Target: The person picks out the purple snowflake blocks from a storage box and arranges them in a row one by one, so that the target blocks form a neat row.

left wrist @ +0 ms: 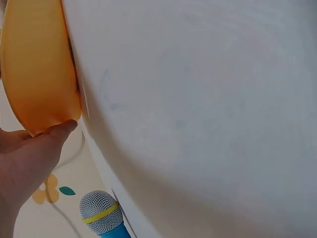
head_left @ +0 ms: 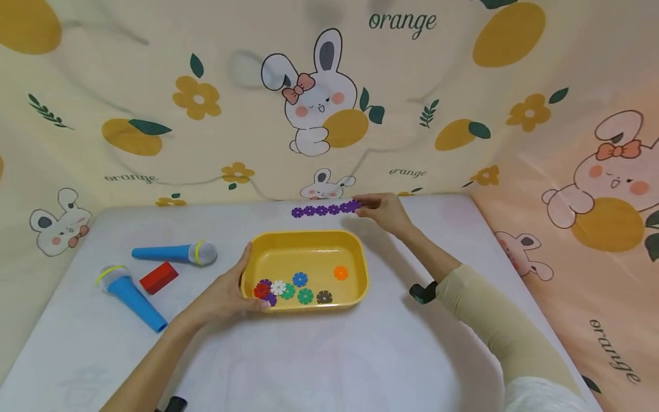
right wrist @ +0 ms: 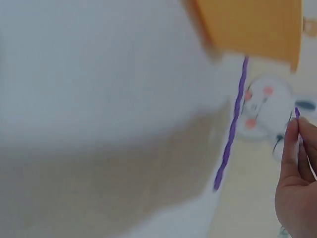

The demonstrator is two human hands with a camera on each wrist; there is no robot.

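My left hand [head_left: 223, 294] grips the left end of a yellow tray [head_left: 304, 234], thumb on its near rim. Inside lie several notched plastic discs: red, white, green, orange, brown, purple and a blue disc [head_left: 300, 279]. Beyond the tray, a row of purple snowflake discs [head_left: 321, 210] runs along the back of the table. At the row's right end is my right hand [head_left: 386, 214]. In the right wrist view, its thumb and fingers pinch a single purple snowflake disc [right wrist: 297, 113], mostly hidden by the fingertips, apart from the row.
Left of the tray, two blue toy microphones lie on the table, a horizontal microphone [head_left: 165, 253] behind a slanted microphone [head_left: 135, 297]. A red block [head_left: 159, 278] sits between them. A printed cloth [head_left: 231, 126] hangs behind the table and along its sides.
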